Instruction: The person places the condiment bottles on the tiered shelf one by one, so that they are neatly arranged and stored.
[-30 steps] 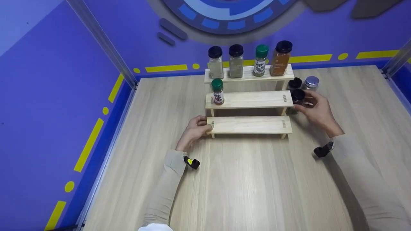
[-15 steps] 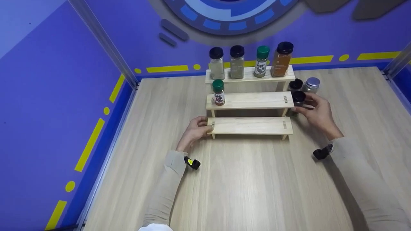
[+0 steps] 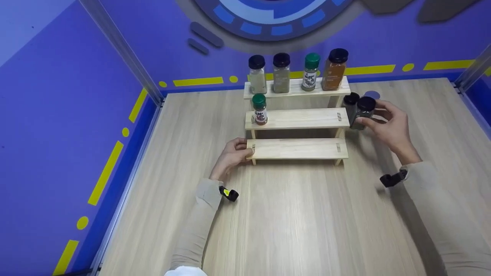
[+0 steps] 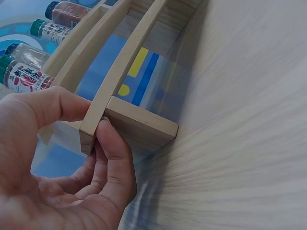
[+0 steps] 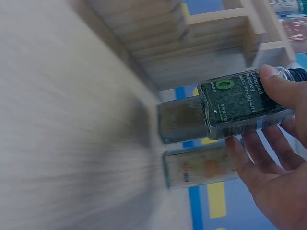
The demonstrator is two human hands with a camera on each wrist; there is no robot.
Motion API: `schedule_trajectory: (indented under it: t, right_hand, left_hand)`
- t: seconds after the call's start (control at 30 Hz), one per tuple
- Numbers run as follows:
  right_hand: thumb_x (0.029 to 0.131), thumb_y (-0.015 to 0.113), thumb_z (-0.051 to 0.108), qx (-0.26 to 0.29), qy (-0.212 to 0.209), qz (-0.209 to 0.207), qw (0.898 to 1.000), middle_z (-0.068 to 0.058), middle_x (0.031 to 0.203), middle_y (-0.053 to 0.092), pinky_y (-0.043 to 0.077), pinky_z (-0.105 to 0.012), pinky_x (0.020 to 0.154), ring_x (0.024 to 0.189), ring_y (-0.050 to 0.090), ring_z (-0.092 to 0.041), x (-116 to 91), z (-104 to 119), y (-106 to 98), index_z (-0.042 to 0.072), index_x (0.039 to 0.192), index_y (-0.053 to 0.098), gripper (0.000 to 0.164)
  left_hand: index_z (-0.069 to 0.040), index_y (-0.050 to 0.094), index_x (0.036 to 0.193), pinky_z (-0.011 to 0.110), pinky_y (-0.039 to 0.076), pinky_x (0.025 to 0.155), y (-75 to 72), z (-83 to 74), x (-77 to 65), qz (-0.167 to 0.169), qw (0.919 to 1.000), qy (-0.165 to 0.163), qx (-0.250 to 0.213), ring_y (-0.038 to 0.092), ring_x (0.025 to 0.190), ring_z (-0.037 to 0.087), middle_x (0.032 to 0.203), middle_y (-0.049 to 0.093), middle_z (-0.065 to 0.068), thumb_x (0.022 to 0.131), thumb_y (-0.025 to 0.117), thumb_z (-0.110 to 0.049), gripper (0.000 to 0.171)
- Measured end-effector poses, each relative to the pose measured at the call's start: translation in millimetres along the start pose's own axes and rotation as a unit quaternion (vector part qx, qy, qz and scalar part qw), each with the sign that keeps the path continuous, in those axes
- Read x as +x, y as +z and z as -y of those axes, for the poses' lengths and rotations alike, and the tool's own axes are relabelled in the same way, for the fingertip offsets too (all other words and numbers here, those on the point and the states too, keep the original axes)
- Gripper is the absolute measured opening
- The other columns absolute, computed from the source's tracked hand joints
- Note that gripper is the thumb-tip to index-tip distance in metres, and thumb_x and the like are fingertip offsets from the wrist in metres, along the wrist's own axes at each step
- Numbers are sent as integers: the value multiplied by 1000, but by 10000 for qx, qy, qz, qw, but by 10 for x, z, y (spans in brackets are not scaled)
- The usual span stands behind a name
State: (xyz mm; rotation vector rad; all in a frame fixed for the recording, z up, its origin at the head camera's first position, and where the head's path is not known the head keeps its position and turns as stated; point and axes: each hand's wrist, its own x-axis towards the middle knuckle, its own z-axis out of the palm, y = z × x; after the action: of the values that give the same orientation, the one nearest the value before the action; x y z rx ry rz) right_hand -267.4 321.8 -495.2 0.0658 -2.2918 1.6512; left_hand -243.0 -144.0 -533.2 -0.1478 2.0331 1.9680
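My right hand [image 3: 393,124] pinches a black-capped glass jar of chopped parsley [image 5: 235,98] between thumb and fingers. In the right wrist view the jar's base is off the table. Two more jars stand behind it: a black-capped jar [image 3: 350,101] and a silver-lidded jar [image 3: 372,94], mostly hidden in the head view. At the left end of the three-tier wooden spice rack [image 3: 297,149], my left hand [image 3: 232,155] grips the lowest board with thumb and fingers. On the middle tier's left end is a small green-capped spice jar [image 3: 260,111].
Along the top tier stand two black-capped jars [image 3: 257,76] [image 3: 282,74], a green-capped jar [image 3: 310,74] and a jar of orange-brown powder [image 3: 335,71]. A blue wall [image 3: 230,65] rises behind the wooden tabletop [image 3: 291,222], another on the left.
The parsley jar has risen off the table beside the rack and moved slightly right in my right hand. My left hand stays on the lowest board.
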Motion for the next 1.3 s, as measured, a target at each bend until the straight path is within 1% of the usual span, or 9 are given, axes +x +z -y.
schedule_trajectory:
  t: [0.17,0.3,0.4,0.6,0.73,0.9,0.97,1.17,1.3]
  right_hand:
    - [83,88,-4,214,-285,-214,9991,13,118,69,58,-14,92,106,68,-5,-1,186,-57,4,137,70,58]
    - [82,89,-4,249,-532,-337,9977,11,118,71,59,-15,90,106,70,-8,-2,365,-73,7,136,72,57]
    - [82,89,-5,285,-683,-355,9966,9,118,72,59,-15,90,105,70,-10,11,479,-42,6,135,72,57]
    - [81,89,-6,711,-780,-279,9940,4,118,72,59,-16,89,103,70,-13,79,676,94,5,132,73,54]
    - [81,89,-6,757,-898,-236,9928,0,121,71,60,-16,89,103,71,-13,109,793,210,7,131,74,54]
    - [81,90,-6,873,-1002,-136,9910,-6,123,72,61,-19,88,101,71,-15,135,891,368,6,131,74,54]
    - [81,90,-5,877,-1034,-70,9907,-5,122,72,61,-19,88,101,71,-15,147,911,433,5,131,74,54]
    - [81,91,-1,780,-1006,57,9918,7,115,74,60,-18,88,100,72,-13,174,957,619,4,134,72,56]
    - [81,93,2,713,-930,150,9930,8,113,74,61,-19,89,101,72,-12,181,991,734,7,134,72,57]
  left_hand:
    - [4,59,128,27,64,73,-2,3,0,-5,10000,-2,-24,67,88,19,109,70,12,87,66,5,41]
    - [5,59,129,29,65,77,2,-4,5,14,10000,-9,-46,68,90,20,112,70,14,87,66,5,43]
    - [5,59,130,29,65,79,-6,-6,3,7,10000,-10,-12,68,92,20,112,70,14,87,66,5,43]
    - [3,59,127,26,62,73,-16,-9,-4,-16,10000,10,73,66,87,17,107,70,10,87,67,3,40]
    - [4,59,127,26,61,71,-9,-19,-3,-3,9998,22,191,65,87,15,107,71,10,88,67,1,40]
    - [4,60,128,27,61,72,3,-29,2,-22,9997,24,241,65,89,16,111,72,12,88,66,1,41]
    - [3,60,128,27,62,73,4,-28,3,-28,9998,10,192,66,89,16,111,72,12,88,65,3,40]
    - [5,61,126,27,64,75,7,-17,18,-52,9999,44,119,67,90,17,113,73,16,88,66,4,38]
    - [6,60,128,26,63,74,13,-20,21,-86,9998,26,194,66,90,16,117,73,19,88,67,3,41]
